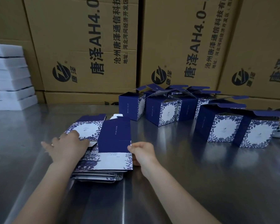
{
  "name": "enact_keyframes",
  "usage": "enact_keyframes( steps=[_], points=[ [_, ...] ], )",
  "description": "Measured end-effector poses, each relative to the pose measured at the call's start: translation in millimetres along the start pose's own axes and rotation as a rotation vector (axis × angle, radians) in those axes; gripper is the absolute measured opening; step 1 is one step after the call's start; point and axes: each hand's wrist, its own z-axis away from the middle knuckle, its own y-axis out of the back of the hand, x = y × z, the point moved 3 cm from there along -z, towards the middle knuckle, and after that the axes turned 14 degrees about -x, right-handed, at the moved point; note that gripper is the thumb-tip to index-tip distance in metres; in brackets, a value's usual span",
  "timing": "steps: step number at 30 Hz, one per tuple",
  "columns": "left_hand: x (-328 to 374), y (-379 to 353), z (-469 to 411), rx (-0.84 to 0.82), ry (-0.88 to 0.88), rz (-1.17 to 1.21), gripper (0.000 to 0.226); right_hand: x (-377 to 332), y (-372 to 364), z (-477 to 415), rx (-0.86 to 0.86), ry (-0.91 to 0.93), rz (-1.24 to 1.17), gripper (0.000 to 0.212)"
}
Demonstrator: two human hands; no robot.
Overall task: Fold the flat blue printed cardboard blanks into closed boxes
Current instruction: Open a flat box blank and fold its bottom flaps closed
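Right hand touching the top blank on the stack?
Touching. Head view: right hand pinches the top blank at its right edge.

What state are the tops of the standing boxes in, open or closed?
Open. On the standing boxes the top flaps stick up or outward, and the leftmost box shows its hollow inside; none looks closed.

Two hands, left hand (68, 146) and right hand (141, 152); one pile of flat blanks (113, 136); at least six standing boxes (162, 113); at least three brown cartons (81, 46); six white foam slabs (8, 75).
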Motion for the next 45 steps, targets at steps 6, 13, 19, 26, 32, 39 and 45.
enact_keyframes(
  steps=[6,13,19,26,32,39,45],
  points=[
    [-4.8,-12.4,1.0,0.080,-0.038,0.107,0.046,-0.9,4.7,0.1,-0.057,0.009,0.010,0.012],
    [-12.6,-15.7,-0.8,0.073,-0.067,0.146,0.050,1.4,18.1,-6.3,-0.051,0.002,-0.109,0.020],
    [-16.2,-11.2,0.5,0.104,-0.097,0.253,0.042,3.0,27.9,-9.9,-0.060,0.026,-0.048,0.022],
    [-14.4,3.3,8.7,0.248,-0.241,0.551,0.027,3.3,20.7,-8.7,-0.056,0.076,-0.078,0.033],
    [-0.7,14.2,19.6,0.228,-0.447,1.018,0.051,-14.9,36.2,0.5,-0.061,0.155,-0.157,0.015],
    [33.9,23.7,37.3,0.087,-0.600,1.209,0.059,-35.8,46.4,15.4,-0.162,0.307,-0.240,0.027],
    [61.1,17.5,51.0,-0.272,-0.587,1.436,0.045,-44.8,52.4,24.4,-0.133,0.502,-0.128,0.044]
  ],
)
